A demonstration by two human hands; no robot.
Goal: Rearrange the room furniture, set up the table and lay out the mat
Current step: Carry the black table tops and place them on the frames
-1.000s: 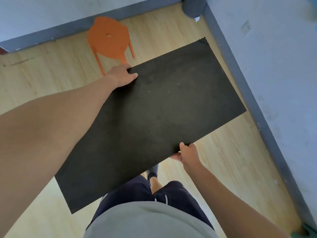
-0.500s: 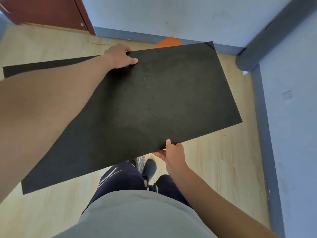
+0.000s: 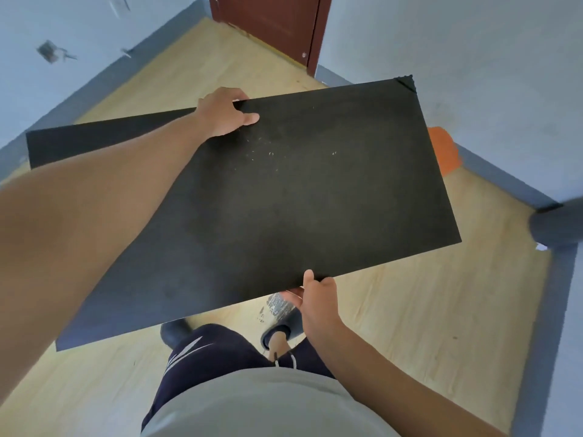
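Both hands clamp the black mat (image 3: 284, 200): left hand (image 3: 225, 113) on its far edge, right hand (image 3: 317, 294) on its near edge.

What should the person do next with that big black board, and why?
Probably lower the black board flat toward the bare wooden floor. Both the left hand and right hand grip opposite edges, holding it in the air above the feet.
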